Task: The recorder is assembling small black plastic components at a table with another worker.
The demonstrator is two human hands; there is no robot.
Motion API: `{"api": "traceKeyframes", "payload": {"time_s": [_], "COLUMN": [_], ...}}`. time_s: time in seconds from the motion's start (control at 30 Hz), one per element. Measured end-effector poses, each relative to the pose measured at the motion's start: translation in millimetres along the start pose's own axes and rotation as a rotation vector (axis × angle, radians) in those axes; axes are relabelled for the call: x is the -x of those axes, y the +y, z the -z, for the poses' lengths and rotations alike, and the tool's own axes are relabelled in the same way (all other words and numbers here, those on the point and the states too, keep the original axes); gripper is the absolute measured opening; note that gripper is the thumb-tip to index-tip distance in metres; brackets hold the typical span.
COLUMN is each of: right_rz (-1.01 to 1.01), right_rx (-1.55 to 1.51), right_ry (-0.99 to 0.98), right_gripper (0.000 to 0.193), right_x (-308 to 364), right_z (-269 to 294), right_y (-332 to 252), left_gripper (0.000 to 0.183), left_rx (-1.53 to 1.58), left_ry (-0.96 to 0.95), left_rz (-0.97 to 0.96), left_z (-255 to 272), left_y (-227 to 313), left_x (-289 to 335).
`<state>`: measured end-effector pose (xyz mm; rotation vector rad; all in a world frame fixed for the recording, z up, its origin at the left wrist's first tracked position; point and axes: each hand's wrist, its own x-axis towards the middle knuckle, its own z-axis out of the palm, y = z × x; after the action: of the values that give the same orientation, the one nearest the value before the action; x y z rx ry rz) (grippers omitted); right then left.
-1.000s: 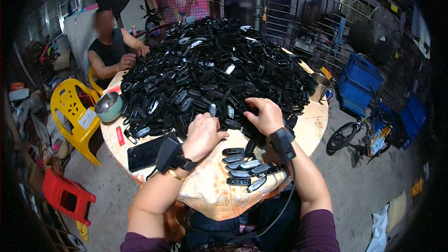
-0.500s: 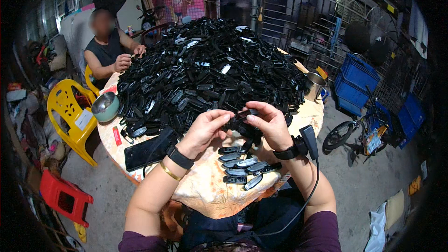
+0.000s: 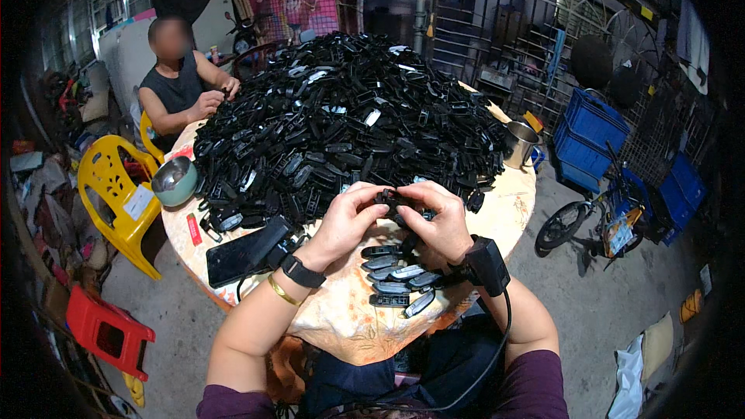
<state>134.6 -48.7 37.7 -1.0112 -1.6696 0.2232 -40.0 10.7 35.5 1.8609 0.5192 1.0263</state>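
My left hand (image 3: 351, 223) and my right hand (image 3: 437, 223) meet over the near part of the table. Fingers and thumbs of both pinch a small black plastic piece (image 3: 390, 200); its far side is partly hidden by the fingertips. Just beyond them rises a large heap of black plastic parts (image 3: 334, 124), some with shiny grey faces. Below my hands, on the patterned tablecloth (image 3: 341, 318), several elongated black-and-grey parts (image 3: 392, 288) lie in a loose cluster, apart from the heap.
A dark phone (image 3: 233, 257) lies left of my left wrist. A green bowl (image 3: 175, 180) and a metal mug (image 3: 521, 145) stand near the table's edges. Another person (image 3: 177, 81) sits at the far left, hands at the heap. A yellow chair (image 3: 116, 186) and red stool (image 3: 109, 332) stand left.
My hands have come closer together, and the right has turned inward and lowered slightly. The black piece now sits between both sets of fingertips. The other person's hands have shifted slightly.
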Motion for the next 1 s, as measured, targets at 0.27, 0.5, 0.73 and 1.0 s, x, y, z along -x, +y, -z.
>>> {"api": "traceKeyframes", "payload": {"time_s": [0.27, 0.5, 0.73, 1.0], "right_rz": [0.003, 0.123, -0.134, -0.222], "right_rx": [0.034, 0.203, 0.017, -0.050], "right_ry": [0.022, 0.077, 0.020, -0.151], "right_gripper": [0.024, 0.024, 0.036, 0.025], "right_x": [3, 4, 6, 9], "right_z": [-2, -6, -10, -8], "right_y": [-5, -7, 5, -10], "left_gripper": [0.029, 0.033, 0.028, 0.022], "left_rx": [0.145, 0.309, 0.444, 0.405], "left_ry": [0.068, 0.133, 0.087, -0.003], "left_rz": [0.151, 0.210, 0.164, 0.090], "left_z": [2, -8, -3, 6], "left_y": [4, -4, -2, 5], "left_x": [1, 2, 1, 3]}}
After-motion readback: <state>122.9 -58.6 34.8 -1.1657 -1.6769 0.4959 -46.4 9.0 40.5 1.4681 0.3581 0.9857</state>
